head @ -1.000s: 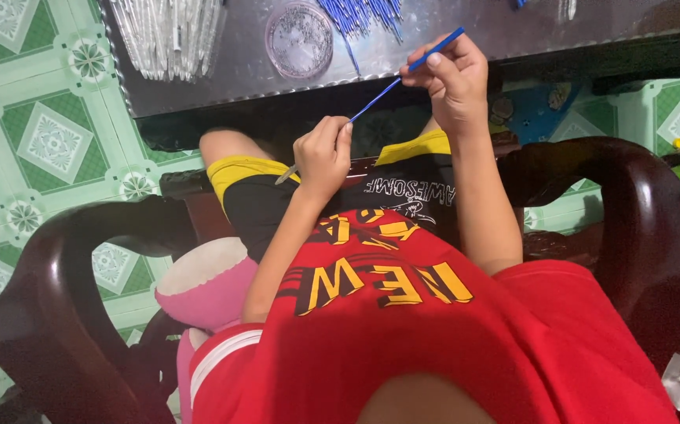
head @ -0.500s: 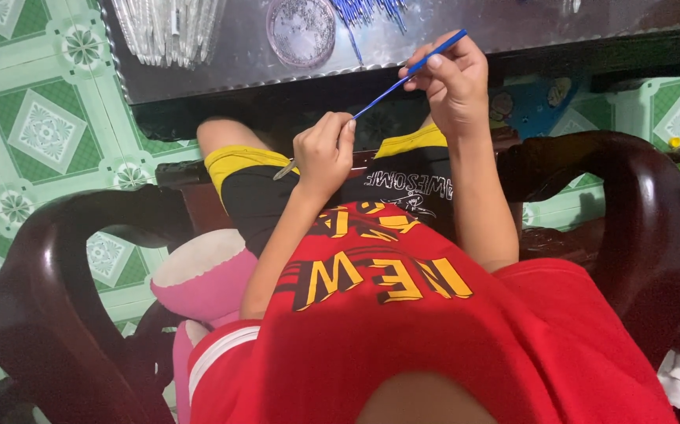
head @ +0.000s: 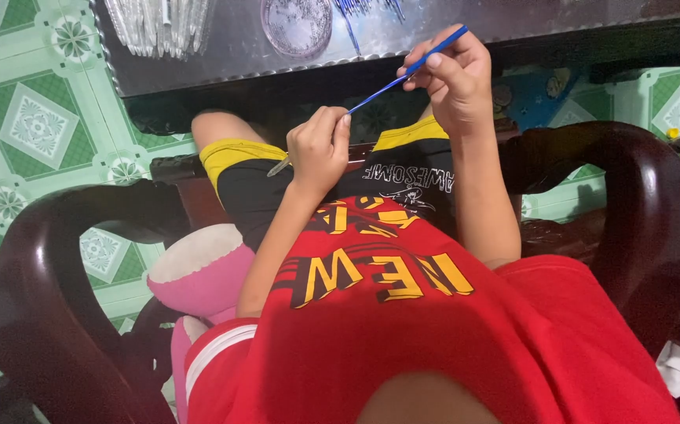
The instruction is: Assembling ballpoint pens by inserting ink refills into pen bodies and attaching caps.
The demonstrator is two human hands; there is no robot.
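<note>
Both hands work above my lap: my right hand (head: 454, 78) pinches the upper end of a thin blue stick (head: 391, 81), while my left hand (head: 318, 149) is closed on a small silvery tool (head: 279, 166) and touches the stick's lower tip, below the metal table (head: 230, 55) edge.

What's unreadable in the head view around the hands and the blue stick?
- Left hand: its grip on the small metal-tipped piece is covered by the fingers; only the tip shows.
- Blue stick: the far end hides in the right hand.
- Clear tubes, round clear dish and blue sticks on the tray: cut off by the top edge.
</note>
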